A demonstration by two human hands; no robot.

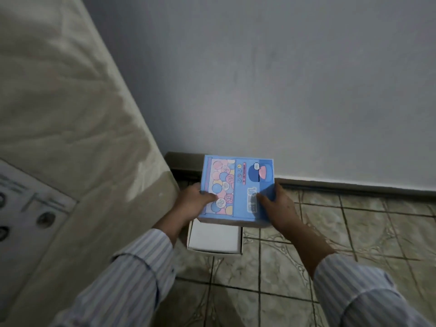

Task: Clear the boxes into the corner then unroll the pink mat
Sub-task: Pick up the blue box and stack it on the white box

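While you hold the blue box [236,188] flat between both hands, its long axis points away from you toward the wall [283,90], and that is what the next move turns on. Your left hand [194,204] clamps the near left edge, thumb pressed on the printed lid; your right hand [277,206] clamps the near right edge the same way. The box hovers over a white box [213,239] lying on the tiled floor [306,256], just beside the cloth-covered mattress [70,114], and the corner lies straight ahead and down from your grip. Neither hand is clearly nearer, so I judge a level, two-handed lowering onto the white box suits best. No pink mat is in view.
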